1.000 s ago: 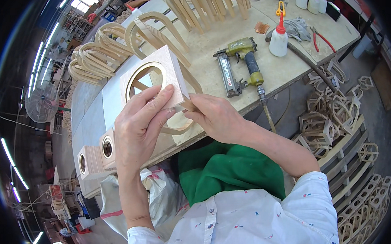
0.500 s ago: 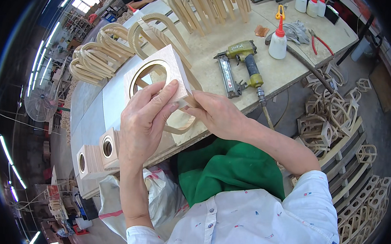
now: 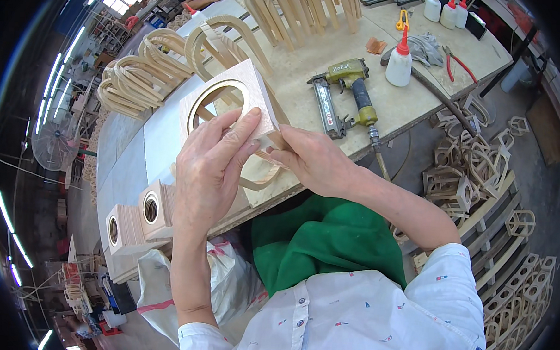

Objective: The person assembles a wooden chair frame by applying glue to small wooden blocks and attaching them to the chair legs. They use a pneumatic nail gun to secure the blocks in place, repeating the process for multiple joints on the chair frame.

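My left fingers (image 3: pixel 239 130) and right fingers (image 3: pixel 296 141) gripped the square holed wood piece (image 3: pixel 246 75) over the worktop's (image 3: pixel 292 92) near edge, curved strip (image 3: pixel 262 184) just below, parts seemingly paired, couldn't tell if fixed, nail gun (image 3: pixel 361 94) lying idle.

There was one square wood piece (image 3: pixel 263 104) with a big round hole up front, and there were two piles of wood blocks (image 3: pixel 133 223) with round holes near it. Then there were five white bottles (image 3: pixel 399 68), one whole nail gun (image 3: pixel 362 94), one pair of red pliers (image 3: pixel 450 66), one yellow tool (image 3: pixel 403 20), one gray cloth (image 3: pixel 426 51) and one brown scrap (image 3: pixel 375 45). There was one round fan (image 3: pixel 55 147) far off, and there were too many bent wood loops (image 3: pixel 130 81) to count.
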Demonstrator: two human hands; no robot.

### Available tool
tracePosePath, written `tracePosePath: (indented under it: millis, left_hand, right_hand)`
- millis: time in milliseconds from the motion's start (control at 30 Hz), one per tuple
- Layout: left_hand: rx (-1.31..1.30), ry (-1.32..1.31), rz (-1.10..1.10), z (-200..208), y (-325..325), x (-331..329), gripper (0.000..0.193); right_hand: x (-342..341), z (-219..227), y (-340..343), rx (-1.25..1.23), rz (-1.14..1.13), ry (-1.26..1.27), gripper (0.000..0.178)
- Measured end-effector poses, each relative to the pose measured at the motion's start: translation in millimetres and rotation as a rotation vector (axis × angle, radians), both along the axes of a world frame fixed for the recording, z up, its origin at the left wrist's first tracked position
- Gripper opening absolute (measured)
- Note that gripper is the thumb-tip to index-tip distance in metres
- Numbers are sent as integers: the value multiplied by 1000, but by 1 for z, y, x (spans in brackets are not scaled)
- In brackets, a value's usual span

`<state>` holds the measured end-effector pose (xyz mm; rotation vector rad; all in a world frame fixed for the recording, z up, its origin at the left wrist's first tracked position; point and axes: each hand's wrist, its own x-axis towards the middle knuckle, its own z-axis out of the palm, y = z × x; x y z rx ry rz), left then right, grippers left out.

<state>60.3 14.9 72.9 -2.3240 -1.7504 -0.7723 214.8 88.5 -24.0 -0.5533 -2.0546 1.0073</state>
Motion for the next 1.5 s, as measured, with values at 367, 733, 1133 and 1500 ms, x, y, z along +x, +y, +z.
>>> tracePosePath:
  millis: [367,733,1133,1500]
  left_hand:
    - [75,-71,18,-6,1,3,32]
    - [80,-38,39,-4,2,4,29]
    - [114,-19,-1,-2,5,-3,26]
    - [123,-76,-28,-4,6,1,27]
  right_hand:
    - [7,10,1,-29,9,-119,25]
    - [50,-64,160,-242,-585,-859,48]
    - [87,39,92,-551,-357,-52,23]
    - [99,213,14,-85,-144,-496,31]
